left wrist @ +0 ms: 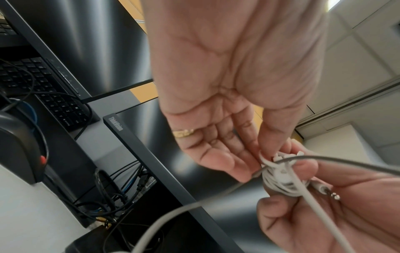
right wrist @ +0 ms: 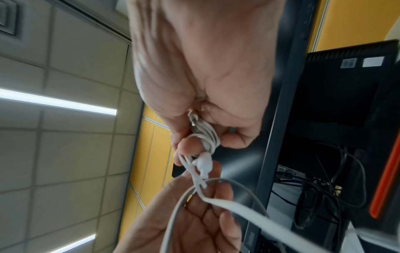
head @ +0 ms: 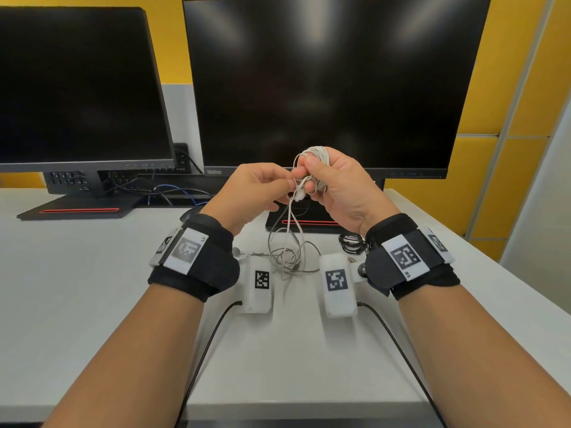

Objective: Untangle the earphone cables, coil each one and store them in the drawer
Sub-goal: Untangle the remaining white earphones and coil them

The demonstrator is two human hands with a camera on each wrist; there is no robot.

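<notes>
Both hands are raised in front of the big monitor. My right hand (head: 310,176) grips a coil of white earphone cable (head: 315,154), wound round its fingers; the same coil (right wrist: 205,135) shows with a white earbud (right wrist: 204,162) hanging below it. My left hand (head: 285,179) pinches a white strand (left wrist: 267,161) right beside the coil (left wrist: 279,179). A jack plug (left wrist: 324,190) sticks out of the right hand's grip. A grey cable (head: 290,223) hangs from the hands to a loose tangle (head: 287,257) on the desk. No drawer is in view.
A coiled black cable (head: 350,242) lies on the white desk (head: 92,288) by my right wrist. Two dark monitors (head: 333,88) (head: 80,88) stand behind on stands (head: 77,210), with black and blue wires (head: 173,189) between them. A dark mouse (head: 188,215) sits behind my left wrist.
</notes>
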